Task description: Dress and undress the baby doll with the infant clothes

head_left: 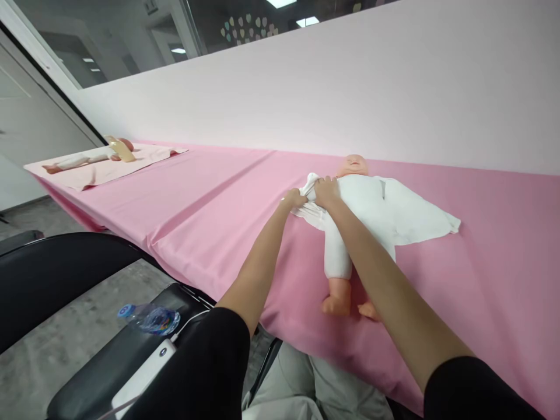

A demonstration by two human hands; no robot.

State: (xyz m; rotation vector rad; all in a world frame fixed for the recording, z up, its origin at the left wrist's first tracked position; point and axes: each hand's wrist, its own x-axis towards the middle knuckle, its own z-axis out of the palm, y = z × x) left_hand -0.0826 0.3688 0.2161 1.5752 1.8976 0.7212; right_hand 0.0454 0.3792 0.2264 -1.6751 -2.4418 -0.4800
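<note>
A baby doll (352, 165) lies on its back on the pink tablecloth (227, 210), head toward the wall and bare feet toward me. It has a white cloth body and white legs. A white baby garment (420, 217) covers its upper body, with one side spread flat to the right. My left hand (296, 199) is closed on the bunched white cloth at the doll's left-of-view side. Just right of it, my right hand (326, 192) has its fingers curled over the same cloth by the doll's shoulder. The doll's arm there is hidden by cloth and fingers.
Another doll (87, 157) lies on a pale pink cloth (144, 156) at the table's far left. A black chair (79, 373) at lower left holds a plastic bottle (151, 318) and a white device (146, 373) with a cable. A white wall (306, 99) stands behind.
</note>
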